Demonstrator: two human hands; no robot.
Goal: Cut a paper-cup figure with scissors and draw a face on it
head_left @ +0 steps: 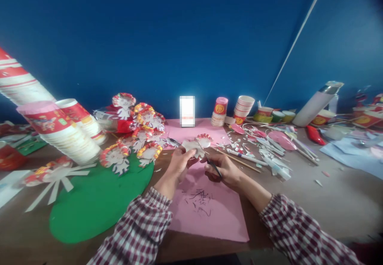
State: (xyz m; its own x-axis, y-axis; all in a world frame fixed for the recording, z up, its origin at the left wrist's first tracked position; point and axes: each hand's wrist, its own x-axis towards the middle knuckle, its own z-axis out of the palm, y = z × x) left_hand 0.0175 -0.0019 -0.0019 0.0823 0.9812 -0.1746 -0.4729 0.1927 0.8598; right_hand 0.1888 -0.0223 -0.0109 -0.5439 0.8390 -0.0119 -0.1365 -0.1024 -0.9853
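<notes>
In the middle of the head view, my left hand [183,162] pinches a white paper cutout [189,145] with a curly red and yellow fringe along its far side. My right hand [224,168] is closed around a pair of scissors [214,167] with dark handles. The blades point up and left, at the near right edge of the cutout; whether they are touching the paper is hard to tell. Below both hands lies a pink paper sheet [209,221] bearing dark scribbled marks and small dark scraps.
Several finished-looking fringed paper figures [147,151] lie to the left, beside a green oval sheet [101,205]. Stacked paper cups [64,133] lean at far left; more cups [243,107] stand at the back. Paper scraps [269,149], wooden sticks [239,161] and a white flask [317,103] are right.
</notes>
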